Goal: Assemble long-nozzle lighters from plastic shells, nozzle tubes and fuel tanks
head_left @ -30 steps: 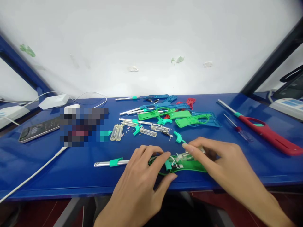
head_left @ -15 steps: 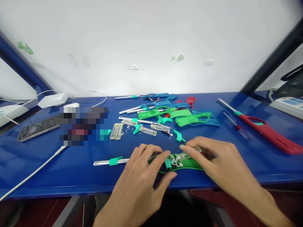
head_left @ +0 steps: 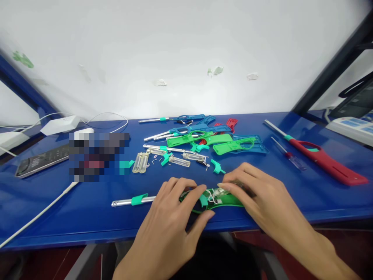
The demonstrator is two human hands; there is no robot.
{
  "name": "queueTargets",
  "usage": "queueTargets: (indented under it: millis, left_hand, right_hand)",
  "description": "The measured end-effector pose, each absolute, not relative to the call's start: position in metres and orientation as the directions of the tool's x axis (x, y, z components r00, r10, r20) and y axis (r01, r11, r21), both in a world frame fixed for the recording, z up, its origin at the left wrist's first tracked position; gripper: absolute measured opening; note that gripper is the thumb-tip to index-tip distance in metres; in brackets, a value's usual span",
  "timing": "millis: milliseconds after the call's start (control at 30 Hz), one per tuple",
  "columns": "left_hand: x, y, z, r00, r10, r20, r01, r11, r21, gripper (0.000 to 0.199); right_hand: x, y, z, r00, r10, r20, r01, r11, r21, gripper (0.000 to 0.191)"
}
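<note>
So the green shell (head_left: 230,200) is lying open at the near edge, left hand (head_left: 171,219) gripping it between thumb and fingers, right (head_left: 262,196) pinching a clear tank (head_left: 221,191) that's seemingly not seated yet. Far shells (head_left: 234,147) are lying apart; the right-side red lighter (head_left: 326,160) is looking whole.

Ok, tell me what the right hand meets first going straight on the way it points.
Probably the left hand, across a small gap from the right hand; the white wires lie near that line, and depth is unclear.
</note>
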State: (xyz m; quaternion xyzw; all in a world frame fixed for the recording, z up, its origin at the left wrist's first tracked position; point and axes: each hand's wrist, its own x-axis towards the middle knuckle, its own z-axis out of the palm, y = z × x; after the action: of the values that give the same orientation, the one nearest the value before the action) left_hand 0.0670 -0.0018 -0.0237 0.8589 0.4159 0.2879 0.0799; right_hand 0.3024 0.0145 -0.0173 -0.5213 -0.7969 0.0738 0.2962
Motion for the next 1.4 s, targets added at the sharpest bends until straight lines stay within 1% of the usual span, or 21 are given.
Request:
queueTargets:
  millis: [100,200,333,467,533,667,800,1033,1100,1167,1300,1400]
  left_hand:
    - [0.067,-0.002,-0.023,0.486,0.761,0.430,0.671,-0.640,0.374,0.031]
    - [0.068,-0.001,-0.022,0.491,0.764,0.418,0.674,-0.637,0.373,0.032]
    - [0.068,-0.001,-0.020,0.518,0.764,0.384,0.677,-0.641,0.362,0.036]
    - [0.067,0.000,-0.020,0.541,0.761,0.358,0.667,-0.647,0.368,0.035]
    - [0.067,0.000,-0.021,0.542,0.763,0.352,0.670,-0.645,0.367,0.035]
    - [0.067,0.000,-0.021,0.543,0.769,0.337,0.681,-0.638,0.360,0.036]
    - [0.067,0.000,-0.020,0.550,0.766,0.334,0.675,-0.643,0.362,0.033]
    - [0.067,-0.001,-0.021,0.543,0.768,0.338,0.684,-0.639,0.353,0.034]
    - [0.067,-0.001,-0.022,0.536,0.773,0.339,0.689,-0.633,0.352,0.032]
    - [0.066,-0.002,-0.022,0.537,0.775,0.334,0.689,-0.631,0.356,0.032]
    - [0.066,-0.002,-0.020,0.550,0.764,0.337,0.676,-0.644,0.358,0.033]
    - [0.067,-0.001,-0.019,0.554,0.762,0.335,0.677,-0.647,0.351,0.034]
  right_hand:
    - [0.304,0.013,-0.021,-0.296,0.867,0.401,0.813,0.449,-0.371,0.031]
    - [0.305,0.011,-0.025,-0.301,0.847,0.438,0.826,0.462,-0.324,0.033]
    - [0.305,0.008,-0.026,-0.302,0.814,0.496,0.826,0.483,-0.290,0.030]
    - [0.305,0.006,-0.027,-0.297,0.792,0.533,0.837,0.485,-0.254,0.023]
    - [0.304,0.005,-0.027,-0.289,0.790,0.540,0.840,0.480,-0.253,0.022]
    - [0.302,0.006,-0.025,-0.269,0.810,0.521,0.835,0.466,-0.293,0.018]
    - [0.300,0.007,-0.024,-0.246,0.803,0.542,0.840,0.456,-0.294,0.014]
    - [0.301,0.005,-0.023,-0.331,0.714,0.617,0.790,0.567,-0.233,0.009]
    - [0.304,0.002,-0.023,-0.349,0.702,0.620,0.765,0.596,-0.243,0.008]
    - [0.309,-0.002,-0.023,-0.381,0.707,0.595,0.743,0.617,-0.258,0.013]
    - [0.318,-0.006,-0.026,-0.480,0.728,0.490,0.732,0.640,-0.234,0.039]
    - [0.322,-0.006,-0.027,-0.491,0.733,0.471,0.723,0.644,-0.248,0.049]
